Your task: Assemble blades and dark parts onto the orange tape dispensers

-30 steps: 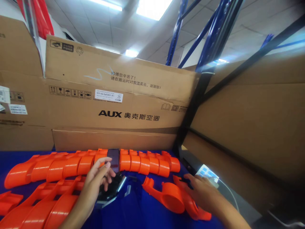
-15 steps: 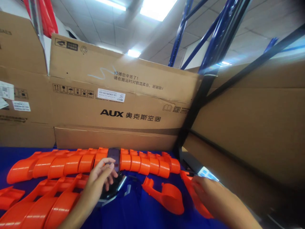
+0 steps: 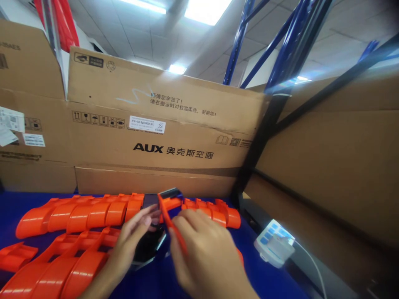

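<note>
My right hand (image 3: 202, 245) is wrapped round an orange plastic part (image 3: 170, 218), held upright near the middle, with a dark piece at its top end. Close by on the left, my left hand (image 3: 137, 232) has its fingers apart and holds nothing. Behind the left fingers stands a dark phone-like object (image 3: 151, 201). A black glossy item (image 3: 149, 248) lies between the hands on the blue surface (image 3: 149, 282). One orange part is mostly hidden behind my right hand.
Rows of curved orange parts (image 3: 77, 216) run along the back and left. More large ones (image 3: 50, 270) are at front left. A white device with a cable (image 3: 274, 243) lies at right. Cardboard (image 3: 174, 166) and a black rack post (image 3: 255, 153) stand behind.
My right hand has moved left to the middle, carrying the orange part from the right side and uncovering the white device. My left hand has stayed nearly in place. The view has shifted slightly.
</note>
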The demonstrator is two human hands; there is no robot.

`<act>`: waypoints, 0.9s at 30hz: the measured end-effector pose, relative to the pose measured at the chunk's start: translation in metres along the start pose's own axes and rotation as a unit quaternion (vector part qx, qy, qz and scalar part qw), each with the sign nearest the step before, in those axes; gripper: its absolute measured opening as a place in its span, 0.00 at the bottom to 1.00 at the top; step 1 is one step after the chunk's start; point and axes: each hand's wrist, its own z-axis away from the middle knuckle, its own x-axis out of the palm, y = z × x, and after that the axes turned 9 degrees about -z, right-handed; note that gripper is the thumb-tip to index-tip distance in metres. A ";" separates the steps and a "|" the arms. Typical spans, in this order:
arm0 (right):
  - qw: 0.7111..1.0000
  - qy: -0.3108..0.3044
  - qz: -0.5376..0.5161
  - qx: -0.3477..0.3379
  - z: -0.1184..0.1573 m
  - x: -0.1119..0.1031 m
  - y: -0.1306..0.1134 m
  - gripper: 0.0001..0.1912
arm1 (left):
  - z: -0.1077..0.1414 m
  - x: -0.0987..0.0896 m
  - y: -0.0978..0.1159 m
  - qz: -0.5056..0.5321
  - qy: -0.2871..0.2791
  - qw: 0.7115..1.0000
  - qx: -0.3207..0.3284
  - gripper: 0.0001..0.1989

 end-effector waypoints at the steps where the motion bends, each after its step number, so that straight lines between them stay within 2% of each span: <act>1: 0.999 -0.013 -0.031 -0.006 -0.003 0.010 -0.006 0.10 | 0.001 0.000 -0.002 0.028 0.020 0.999 -0.020 0.20; 4: 0.993 -0.040 -0.115 -0.009 -0.006 0.028 -0.013 0.08 | 0.002 0.001 -0.004 0.089 0.126 0.984 -0.092 0.18; 6: 0.983 -0.043 -0.179 -0.016 -0.008 0.034 -0.009 0.08 | 0.001 0.003 0.000 0.115 0.167 0.972 -0.123 0.17; 9: 0.959 0.000 -0.284 0.004 -0.013 0.041 0.008 0.10 | -0.003 0.004 0.006 0.148 0.136 0.972 -0.123 0.16; 11: 0.939 0.054 -0.333 0.064 -0.018 0.051 0.025 0.11 | -0.005 0.003 0.006 0.156 0.113 0.974 -0.117 0.18; 12: 0.929 0.064 -0.351 0.100 -0.019 0.059 0.033 0.11 | -0.005 0.002 0.005 0.154 0.120 0.974 -0.116 0.18; 14: 0.895 0.033 -0.422 0.145 -0.020 0.076 0.046 0.10 | -0.005 -0.001 -0.001 0.134 0.162 0.971 -0.117 0.17; 16: 0.854 0.007 -0.498 0.149 -0.017 0.092 0.054 0.11 | -0.003 -0.003 -0.004 0.093 0.202 0.968 -0.113 0.16; 17: 0.843 0.001 -0.518 0.148 -0.014 0.098 0.056 0.11 | -0.001 -0.003 -0.005 0.072 0.209 0.969 -0.110 0.16; 22: 0.823 -0.020 -0.548 0.150 -0.003 0.111 0.053 0.12 | 0.002 0.003 0.010 0.024 0.152 0.985 -0.073 0.19; 27: 0.799 -0.022 -0.573 0.184 0.003 0.116 0.048 0.08 | -0.004 0.006 0.015 0.009 0.166 0.986 -0.027 0.22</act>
